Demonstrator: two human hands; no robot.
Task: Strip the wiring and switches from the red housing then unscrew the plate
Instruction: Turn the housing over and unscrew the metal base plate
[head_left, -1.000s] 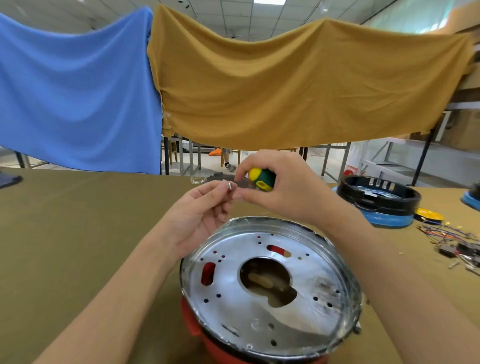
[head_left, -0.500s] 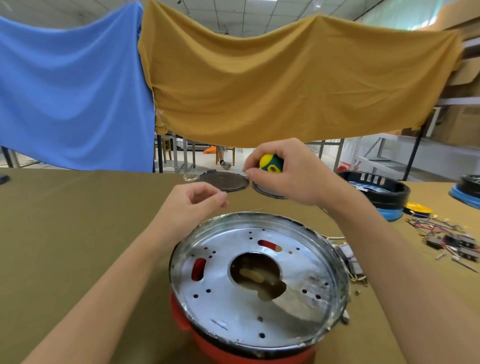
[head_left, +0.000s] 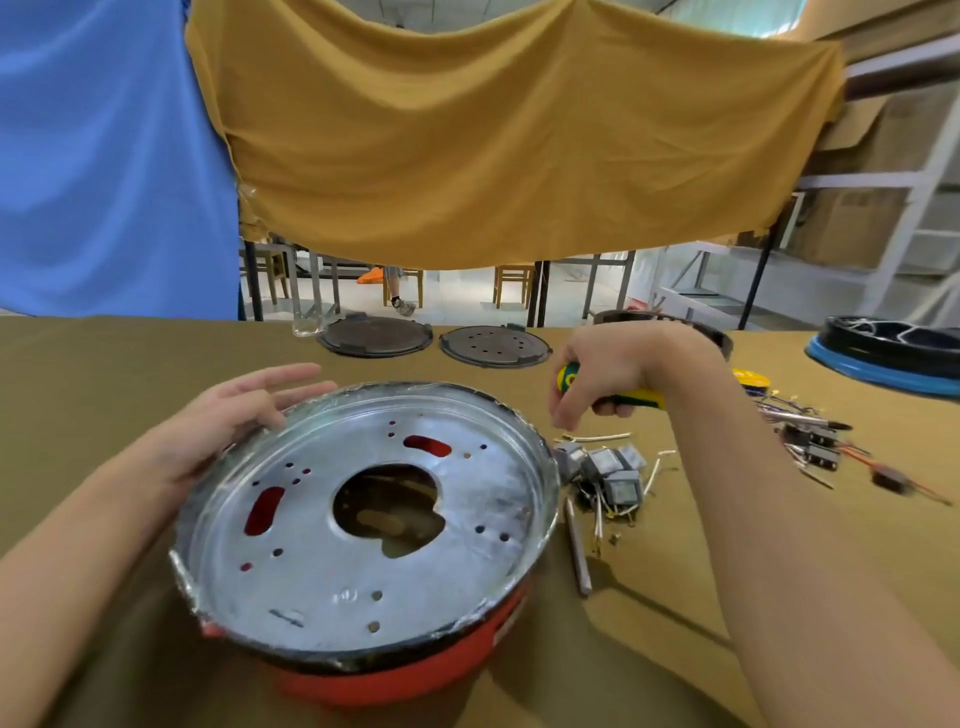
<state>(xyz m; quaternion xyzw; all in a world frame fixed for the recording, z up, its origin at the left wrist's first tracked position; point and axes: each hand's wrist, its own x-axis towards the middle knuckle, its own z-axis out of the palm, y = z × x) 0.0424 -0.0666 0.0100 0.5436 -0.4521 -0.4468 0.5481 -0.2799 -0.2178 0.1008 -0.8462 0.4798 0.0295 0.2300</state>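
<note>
Head view: right hand (head_left: 602, 374) grips screwdriver (head_left: 631, 399) lying crosswise

Red housing (head_left: 395, 675): round red shell on the olive table, tilted, only its lower front wall showing below the plate.
Metal plate (head_left: 322, 566): shiny silver disc with a raised rim, seated in the housing, large irregular hole at centre, two red-showing slots, small holes scattered round.
Switches (head_left: 610, 475): small grey blocks, heaped on the table just right of the plate's rim.
Wiring (head_left: 602, 517): short pale leads, loose among the switches.
</note>
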